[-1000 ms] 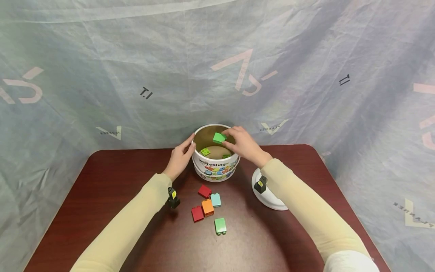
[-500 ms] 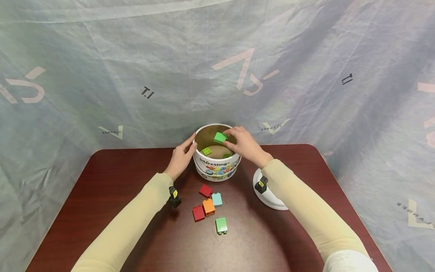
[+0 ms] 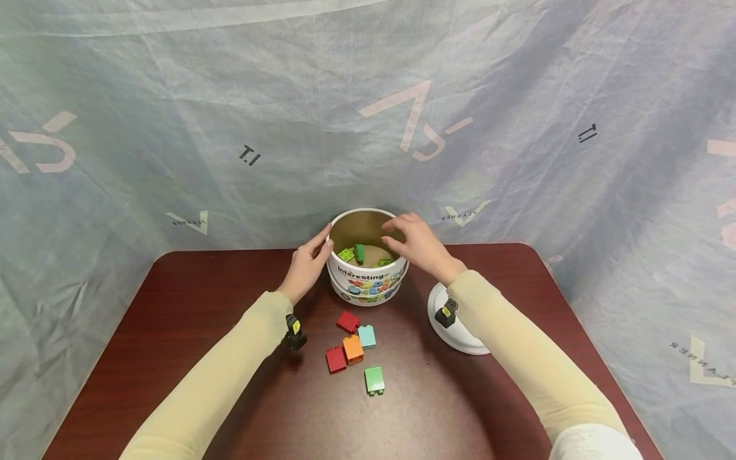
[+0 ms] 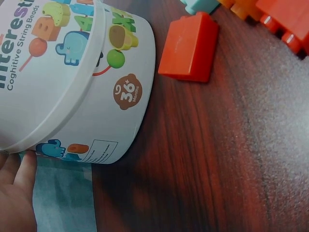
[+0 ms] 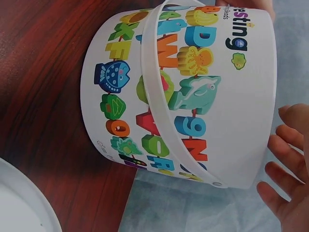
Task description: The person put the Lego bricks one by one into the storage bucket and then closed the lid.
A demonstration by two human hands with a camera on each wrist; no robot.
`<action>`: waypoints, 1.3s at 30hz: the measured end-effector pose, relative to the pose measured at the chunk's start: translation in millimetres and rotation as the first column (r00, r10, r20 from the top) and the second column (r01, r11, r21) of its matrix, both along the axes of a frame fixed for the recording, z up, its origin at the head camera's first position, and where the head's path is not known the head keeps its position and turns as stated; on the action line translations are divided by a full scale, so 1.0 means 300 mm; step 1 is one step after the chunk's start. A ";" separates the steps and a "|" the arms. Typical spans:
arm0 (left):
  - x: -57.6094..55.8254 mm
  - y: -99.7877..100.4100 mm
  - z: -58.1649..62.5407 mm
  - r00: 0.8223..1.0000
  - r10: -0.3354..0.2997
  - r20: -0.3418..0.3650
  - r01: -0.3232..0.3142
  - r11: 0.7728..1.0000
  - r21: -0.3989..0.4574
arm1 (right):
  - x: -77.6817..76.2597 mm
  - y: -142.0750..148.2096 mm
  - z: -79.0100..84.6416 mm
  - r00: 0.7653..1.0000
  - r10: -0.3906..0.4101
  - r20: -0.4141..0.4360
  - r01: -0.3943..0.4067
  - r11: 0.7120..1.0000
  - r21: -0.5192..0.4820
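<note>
A white bucket [image 3: 368, 273] printed with colourful letters and animals stands upright near the table's back edge. My left hand [image 3: 303, 268] rests against its left side, fingers fairly straight and at the rim. Over the right rim is my right hand [image 3: 424, 248], holding nothing, its fingers loosely bent and spread. Inside the bucket show a light green toy brick [image 3: 346, 255], a darker green brick [image 3: 359, 253] and another green brick [image 3: 384, 262] partly hidden by the near wall. In the right wrist view, the right fingers [image 5: 285, 157] are beside the bucket's opening.
In front of the bucket lie two red bricks [image 3: 347, 322], a light blue brick [image 3: 367, 336], an orange brick [image 3: 353, 349] and a green brick [image 3: 374, 380]. A white round lid [image 3: 460, 335] lies right, partly under the right forearm. A grey cloth [image 3: 322, 128] hangs behind the table.
The right hand has let go of the green brick, which has dropped to the bucket's bottom beside the light green one. Its fingers have parted. The left hand stays against the bucket.
</note>
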State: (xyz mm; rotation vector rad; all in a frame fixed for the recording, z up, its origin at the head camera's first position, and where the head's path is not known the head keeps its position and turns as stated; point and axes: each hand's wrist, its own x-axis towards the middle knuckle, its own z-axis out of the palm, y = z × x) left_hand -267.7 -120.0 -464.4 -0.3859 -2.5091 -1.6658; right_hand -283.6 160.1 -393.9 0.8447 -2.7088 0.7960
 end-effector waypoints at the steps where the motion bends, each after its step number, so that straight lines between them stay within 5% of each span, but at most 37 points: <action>1: 0.000 0.000 0.000 1.000 -0.001 0.001 0.001 1.000 0.000 | 0.001 0.002 -0.001 1.000 0.001 -0.006 -0.001 1.000 -0.003; 15: 0.001 -0.004 -0.004 1.000 -0.003 0.009 0.003 1.000 0.006 | 0.061 0.041 0.019 0.998 0.041 -0.040 -0.041 0.999 -0.009; 39: 0.005 -0.004 -0.009 1.000 -0.014 0.006 0.014 1.000 0.008 | 0.238 0.115 0.022 0.983 0.127 -0.136 -0.133 0.990 -0.040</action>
